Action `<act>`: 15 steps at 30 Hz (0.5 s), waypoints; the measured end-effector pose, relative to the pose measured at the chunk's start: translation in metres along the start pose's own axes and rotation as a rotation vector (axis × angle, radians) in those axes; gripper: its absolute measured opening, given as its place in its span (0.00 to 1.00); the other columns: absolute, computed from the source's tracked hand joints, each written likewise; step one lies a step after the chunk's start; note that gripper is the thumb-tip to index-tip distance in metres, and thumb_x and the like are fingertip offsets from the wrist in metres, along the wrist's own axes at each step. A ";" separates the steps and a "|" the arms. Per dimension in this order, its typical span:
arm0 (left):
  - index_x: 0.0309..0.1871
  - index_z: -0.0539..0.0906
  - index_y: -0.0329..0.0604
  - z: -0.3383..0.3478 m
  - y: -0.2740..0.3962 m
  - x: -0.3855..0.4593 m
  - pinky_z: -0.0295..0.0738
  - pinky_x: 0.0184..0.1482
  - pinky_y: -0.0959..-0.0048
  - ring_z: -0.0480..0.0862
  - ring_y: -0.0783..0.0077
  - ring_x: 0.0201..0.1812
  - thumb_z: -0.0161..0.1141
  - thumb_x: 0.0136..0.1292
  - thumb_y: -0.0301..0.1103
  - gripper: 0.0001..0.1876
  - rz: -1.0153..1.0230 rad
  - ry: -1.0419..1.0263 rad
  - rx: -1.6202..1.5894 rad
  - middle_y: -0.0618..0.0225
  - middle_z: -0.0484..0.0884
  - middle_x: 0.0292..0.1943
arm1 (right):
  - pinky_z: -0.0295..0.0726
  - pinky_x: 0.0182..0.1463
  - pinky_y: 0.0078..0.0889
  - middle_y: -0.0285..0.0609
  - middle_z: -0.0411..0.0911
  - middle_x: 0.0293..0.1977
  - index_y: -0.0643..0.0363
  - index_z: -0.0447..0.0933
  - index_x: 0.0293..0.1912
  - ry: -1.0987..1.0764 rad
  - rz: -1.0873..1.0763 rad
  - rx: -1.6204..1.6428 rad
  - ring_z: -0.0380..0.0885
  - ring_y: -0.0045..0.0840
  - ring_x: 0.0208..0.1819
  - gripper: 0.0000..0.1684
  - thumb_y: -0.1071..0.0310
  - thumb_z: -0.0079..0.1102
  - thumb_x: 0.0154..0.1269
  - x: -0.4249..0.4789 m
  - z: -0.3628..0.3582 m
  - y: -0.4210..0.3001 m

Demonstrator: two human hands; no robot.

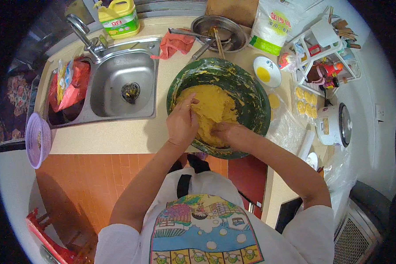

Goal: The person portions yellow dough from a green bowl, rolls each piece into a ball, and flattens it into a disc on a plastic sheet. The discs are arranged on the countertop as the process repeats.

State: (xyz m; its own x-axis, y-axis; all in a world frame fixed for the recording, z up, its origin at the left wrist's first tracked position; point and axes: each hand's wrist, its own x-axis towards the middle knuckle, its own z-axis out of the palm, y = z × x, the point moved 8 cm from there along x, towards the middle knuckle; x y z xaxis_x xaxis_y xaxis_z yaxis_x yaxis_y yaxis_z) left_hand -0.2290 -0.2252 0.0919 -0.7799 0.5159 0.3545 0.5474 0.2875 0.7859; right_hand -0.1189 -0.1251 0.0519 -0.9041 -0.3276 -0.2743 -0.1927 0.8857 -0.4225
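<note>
A large mass of yellow dough (213,99) lies in a deep green basin (259,99), whose inner wall is smeared with dough and flour. My left hand (184,122) presses against the left side of the dough, its fingertips pointing towards the far rim. From the right, my right hand (232,133) digs into the near part of the dough, and its fingertips are hidden there. Both wrists pass over the basin's near rim. Whether my left fingers close on any dough is not plain.
Left of the basin is a steel sink (122,72) with a tap (89,36). Behind it stand a metal bowl (241,36) with chopsticks and a flour bag (272,26). To the right are a small bowl of yellow liquid (267,71), bagged yellow rounds (306,102) and a rice cooker (333,125).
</note>
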 end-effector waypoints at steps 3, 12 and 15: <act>0.58 0.73 0.45 -0.002 -0.002 0.001 0.77 0.42 0.64 0.82 0.59 0.40 0.51 0.53 0.20 0.25 -0.073 -0.019 0.036 0.67 0.82 0.42 | 0.70 0.63 0.36 0.49 0.73 0.54 0.59 0.76 0.52 0.033 0.055 0.281 0.71 0.42 0.58 0.31 0.83 0.55 0.43 -0.013 -0.032 0.002; 0.57 0.73 0.45 0.000 0.001 0.001 0.77 0.43 0.65 0.82 0.60 0.42 0.51 0.53 0.20 0.25 -0.057 -0.022 0.017 0.67 0.82 0.42 | 0.62 0.68 0.37 0.54 0.60 0.63 0.54 0.69 0.61 0.159 0.275 0.409 0.60 0.46 0.66 0.39 0.74 0.68 0.44 -0.020 -0.021 0.006; 0.58 0.73 0.45 0.000 0.003 0.002 0.76 0.43 0.65 0.81 0.60 0.43 0.51 0.53 0.20 0.25 -0.039 -0.019 0.015 0.67 0.82 0.42 | 0.66 0.65 0.38 0.53 0.62 0.60 0.56 0.71 0.58 0.189 0.310 0.321 0.64 0.46 0.62 0.37 0.72 0.71 0.44 -0.015 -0.008 0.005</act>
State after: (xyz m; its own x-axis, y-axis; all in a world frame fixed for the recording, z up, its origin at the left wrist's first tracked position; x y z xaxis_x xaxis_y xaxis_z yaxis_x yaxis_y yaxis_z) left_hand -0.2292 -0.2228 0.0947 -0.7945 0.5198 0.3140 0.5218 0.3198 0.7909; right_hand -0.1091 -0.1130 0.0604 -0.9595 0.0273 -0.2805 0.1973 0.7759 -0.5992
